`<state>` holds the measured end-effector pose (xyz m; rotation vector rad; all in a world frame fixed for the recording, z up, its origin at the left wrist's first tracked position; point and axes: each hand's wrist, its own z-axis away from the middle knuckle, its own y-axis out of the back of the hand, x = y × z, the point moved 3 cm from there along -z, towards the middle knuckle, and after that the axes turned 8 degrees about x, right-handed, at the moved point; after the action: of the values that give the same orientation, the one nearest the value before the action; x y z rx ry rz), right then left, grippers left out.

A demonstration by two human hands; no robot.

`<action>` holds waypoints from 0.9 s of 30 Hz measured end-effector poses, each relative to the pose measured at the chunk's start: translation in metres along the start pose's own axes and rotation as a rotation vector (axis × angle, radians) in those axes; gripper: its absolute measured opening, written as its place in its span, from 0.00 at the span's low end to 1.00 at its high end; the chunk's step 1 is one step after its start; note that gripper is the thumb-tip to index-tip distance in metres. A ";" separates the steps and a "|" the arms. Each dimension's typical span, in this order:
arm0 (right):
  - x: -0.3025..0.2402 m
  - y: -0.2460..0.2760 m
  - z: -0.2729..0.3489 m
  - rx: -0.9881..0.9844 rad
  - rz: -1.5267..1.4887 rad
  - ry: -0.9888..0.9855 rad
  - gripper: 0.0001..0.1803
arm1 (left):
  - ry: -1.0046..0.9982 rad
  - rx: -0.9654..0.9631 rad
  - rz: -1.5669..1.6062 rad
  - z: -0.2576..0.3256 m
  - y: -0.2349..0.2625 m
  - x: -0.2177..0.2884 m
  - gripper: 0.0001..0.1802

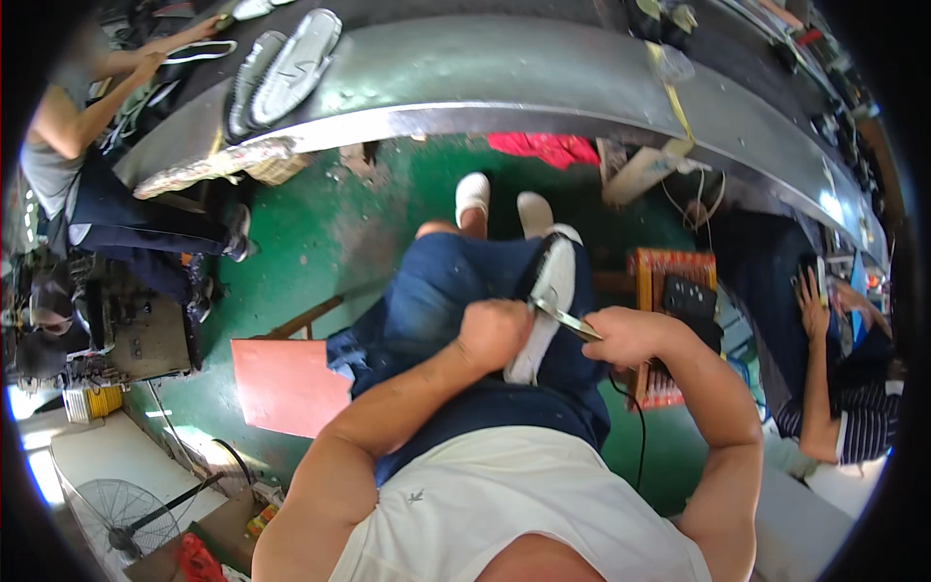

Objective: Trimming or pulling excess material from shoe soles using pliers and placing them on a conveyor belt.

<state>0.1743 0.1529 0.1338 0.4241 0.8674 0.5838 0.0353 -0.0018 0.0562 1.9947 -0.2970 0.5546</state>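
A shoe [555, 274] lies lengthwise on my lap, its pale, whitish face up and a dark strip along its upper left edge. My left hand [495, 335] is closed at the shoe's left side, gripping it there; the fingertips are partly hidden. From the right, my right hand [626, 337] grips a pair of metal pliers [570, 320] by the handles. The jaws of the pliers touch the middle of the shoe, close to my left hand. Whether they pinch any material is too small to tell.
A metal bench [465, 82] curves across the front, with a pair of grey shoes [296, 68] on it. An orange-red stool [645, 291] with a black box [689, 296] stands right. A pinkish board [286, 388] is left, near a fan [121, 533]. Co-workers sit at both sides.
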 end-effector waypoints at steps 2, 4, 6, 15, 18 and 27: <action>-0.005 0.010 -0.005 -0.346 0.102 -0.182 0.18 | 0.058 0.041 0.089 0.001 0.006 0.005 0.11; -0.006 0.013 -0.009 -0.293 0.202 -0.126 0.18 | 0.145 0.002 0.144 0.007 0.002 0.002 0.11; -0.004 0.005 -0.015 -0.254 0.304 -0.066 0.19 | 0.541 0.216 0.489 0.035 -0.032 -0.034 0.22; 0.033 -0.077 -0.022 0.405 -0.165 -0.029 0.16 | 0.820 -0.329 1.374 0.031 -0.030 -0.059 0.50; 0.037 -0.088 -0.018 0.439 -0.244 -0.072 0.18 | 0.900 -0.381 1.526 0.029 -0.027 -0.063 0.51; 0.049 -0.078 -0.014 0.424 -0.341 -0.052 0.15 | 0.672 -0.264 1.003 0.020 -0.042 -0.063 0.55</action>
<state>0.2118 0.1260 0.0525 0.6548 0.9888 0.0700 0.0036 -0.0016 -0.0156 1.1928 -0.8900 1.6566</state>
